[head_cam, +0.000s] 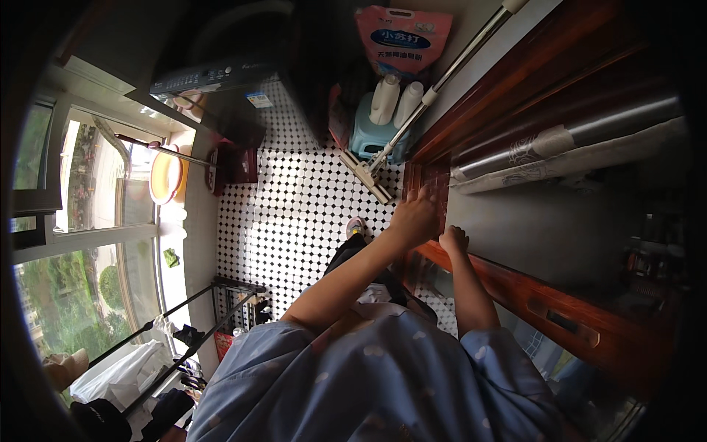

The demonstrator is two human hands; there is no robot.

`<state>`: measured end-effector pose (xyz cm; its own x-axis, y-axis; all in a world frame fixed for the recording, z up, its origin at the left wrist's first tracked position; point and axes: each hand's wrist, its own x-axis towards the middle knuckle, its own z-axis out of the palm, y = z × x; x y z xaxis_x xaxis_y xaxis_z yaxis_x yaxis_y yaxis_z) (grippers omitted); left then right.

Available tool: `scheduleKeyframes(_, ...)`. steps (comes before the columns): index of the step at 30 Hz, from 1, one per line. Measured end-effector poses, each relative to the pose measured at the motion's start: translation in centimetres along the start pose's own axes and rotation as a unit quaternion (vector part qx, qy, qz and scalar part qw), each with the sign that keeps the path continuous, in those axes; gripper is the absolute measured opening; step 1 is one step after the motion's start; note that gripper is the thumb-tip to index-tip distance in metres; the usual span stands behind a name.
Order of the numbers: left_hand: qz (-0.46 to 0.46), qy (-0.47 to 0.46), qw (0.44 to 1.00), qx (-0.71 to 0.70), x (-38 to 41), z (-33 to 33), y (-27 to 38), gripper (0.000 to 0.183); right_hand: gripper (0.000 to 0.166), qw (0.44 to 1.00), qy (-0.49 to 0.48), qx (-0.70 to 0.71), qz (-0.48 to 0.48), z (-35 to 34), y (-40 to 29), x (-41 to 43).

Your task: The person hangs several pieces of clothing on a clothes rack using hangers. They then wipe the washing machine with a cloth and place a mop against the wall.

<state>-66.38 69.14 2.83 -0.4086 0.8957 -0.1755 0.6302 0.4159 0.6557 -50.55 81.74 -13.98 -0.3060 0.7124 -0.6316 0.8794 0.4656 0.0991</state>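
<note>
My left hand [414, 215] reaches over the dark red wooden door threshold [436, 190], with its fingers curled downward. Just right of it, my right hand [454, 238] is curled near the end of a red-brown wooden door rail [513, 287] that has an inset pull. Whether either hand grips anything is hidden by the fingers. Ahead of my left hand, a flat mop head [366, 175] rests on the patterned tile floor, its metal pole [467, 50] leaning along the door frame.
A light-blue plastic stool [370, 130] bears white bottles [385, 99], near a pink detergent bag [403, 38]. A dark washing machine [237, 83] stands at the upper left. A basin [165, 174] sits on the windowsill; a black drying rack [193, 301] is lower left. Curtains [552, 146] hang at right.
</note>
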Motion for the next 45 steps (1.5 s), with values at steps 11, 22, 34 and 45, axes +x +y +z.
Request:
scheduleKeyframes(11, 0.166, -0.195, 0.956, -0.145, 4.4, 8.6, 1.6, 0.033, 0.054, 0.989, -0.110, 0.010, 0.100, -2.0, 2.2, -2.1)
scheduleKeyframes(22, 0.320, -0.347, 0.865, -0.168, 3.4, 12.7, 9.1, 0.042, 0.054, 0.900, -0.142, 0.409, -0.052, -4.8, 4.6, -8.8)
scheduleKeyframes(34, 0.230, -0.279, 0.931, -0.047, 0.4, 16.4, 10.2, 0.044, 0.055, 0.842, 0.060, 0.530, 0.076, 2.3, 5.6, -9.5)
scheduleKeyframes(45, 0.314, -0.336, 0.886, -0.061, -0.5, 18.3, 9.3, 0.057, 0.055, 0.780, 0.143, 0.569, 0.218, 9.2, 5.0, -9.7)
